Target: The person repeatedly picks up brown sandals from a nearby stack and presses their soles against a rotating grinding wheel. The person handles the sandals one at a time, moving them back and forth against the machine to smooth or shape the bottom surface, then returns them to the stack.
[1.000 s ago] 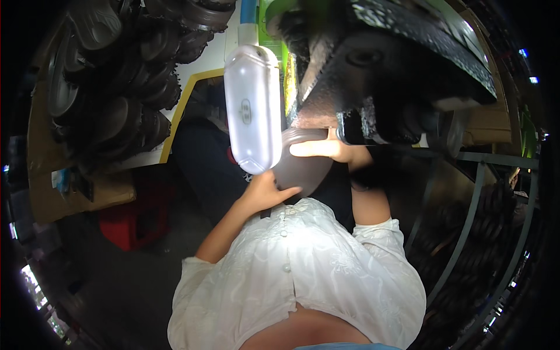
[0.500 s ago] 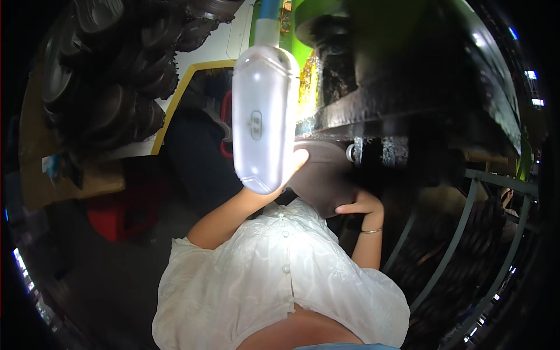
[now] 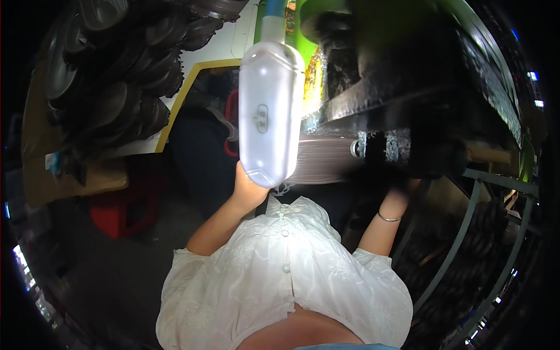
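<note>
A brown shoe sole (image 3: 324, 162) with fine ridges across it lies below the machine, close in front of my white blouse. My left hand (image 3: 249, 185) is at its left end. The lamp head hides the fingers of that hand, so its grip does not show. My right hand (image 3: 410, 189), above a wrist with a thin bangle, reaches into deep shadow to the right of the sole. Its fingers are lost in the dark under the machine. A white lamp head (image 3: 269, 111) hangs over the left end of the sole.
Dark footwear pieces (image 3: 125, 111) with ragged edges are heaped on a white, yellow-edged table (image 3: 195, 61) at the left. A black and green machine (image 3: 402, 87) stands ahead and right. A grey metal rack (image 3: 461, 248) is at the right, a red stool (image 3: 119, 213) lower left.
My right hand has left the sole's near edge and moved right into shadow. The sole now shows its ridged face instead of a smooth one. My left hand has slipped further behind the lamp.
</note>
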Available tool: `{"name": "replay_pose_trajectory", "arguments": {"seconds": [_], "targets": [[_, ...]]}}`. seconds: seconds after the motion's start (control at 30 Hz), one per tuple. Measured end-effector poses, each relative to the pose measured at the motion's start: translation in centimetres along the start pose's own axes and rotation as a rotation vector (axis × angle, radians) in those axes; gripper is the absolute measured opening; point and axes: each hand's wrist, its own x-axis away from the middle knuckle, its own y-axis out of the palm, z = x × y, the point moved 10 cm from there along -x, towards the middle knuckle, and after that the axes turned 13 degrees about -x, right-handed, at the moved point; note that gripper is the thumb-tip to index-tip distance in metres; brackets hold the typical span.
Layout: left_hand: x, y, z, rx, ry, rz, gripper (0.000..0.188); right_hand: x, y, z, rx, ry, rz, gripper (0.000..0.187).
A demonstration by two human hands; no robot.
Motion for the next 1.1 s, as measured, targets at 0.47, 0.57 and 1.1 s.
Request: {"name": "replay_pose_trajectory", "arguments": {"seconds": [0.47, 0.57, 1.1], "targets": [[1.2, -2.3, -3.7, 0.095, -0.071, 0.032, 0.009, -1.2, 6.6, 0.3, -0.054, -0.065, -0.200, 0.055], [2.2, -2.8, -4.6, 0.124, -0.127, 0.074, 0.013, -1.4, 9.0, 0.9, -0.069, -0.039, -0.227, 0.051], [6.4, -15.7, -5.5, 0.018, -0.081, 0.368, 0.034, 5.2, 13.1, 9.8, -0.094, -0.041, -0.126, 0.046]]}}
